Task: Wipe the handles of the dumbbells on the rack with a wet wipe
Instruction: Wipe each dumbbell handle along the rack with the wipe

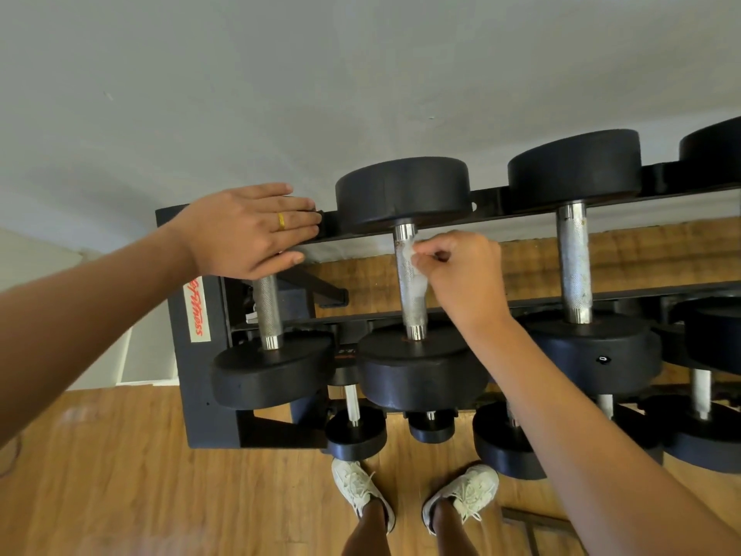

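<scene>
While the wet wipe [415, 270] drapes down the 3 o'clock side of the middle dumbbell's handle [409, 298], the right hand [461, 270] pinches its top end between thumb and curled fingertips, just beside the bar. At 9 o'clock the left hand [244, 230], fingers straight and together, wearing a gold ring [282, 221], lies flat over the far end of the left dumbbell [268, 315], hiding it. Another dumbbell [575, 258] stands at 3 o'clock, beyond the right wrist. All rest on a black rack [200, 387]; smaller dumbbells [355, 431] and pale shoes [361, 491] on the wooden floor [120, 475] lie toward 6 o'clock.
</scene>
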